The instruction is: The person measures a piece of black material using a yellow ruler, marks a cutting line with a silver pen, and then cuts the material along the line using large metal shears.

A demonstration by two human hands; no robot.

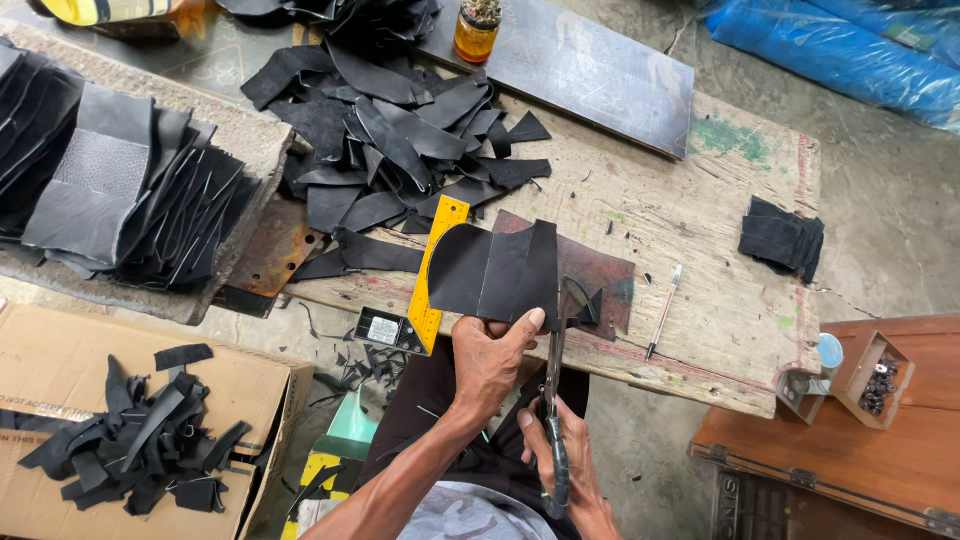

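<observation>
My left hand [488, 357] pinches the near edge of a black leather piece [495, 270] made of overlapping panels, held over the front edge of a worn wooden board [690, 230]. My right hand [560, 465] grips the handles of dark scissors [555, 390]. Their blades point away from me and meet the right edge of the leather piece. A thin curled strip of leather [585, 298] hangs at the blades. A yellow ruler [436, 270] lies just left of the piece.
A heap of black leather offcuts [390, 130] covers the board's far left. Stacked cut pieces [110, 190] lie at left, scraps on a cardboard box [130, 440] below. A folded black stack [782, 238], a thin brush [664, 310], a jar [476, 30] and a small box of rivets [878, 378] sit around.
</observation>
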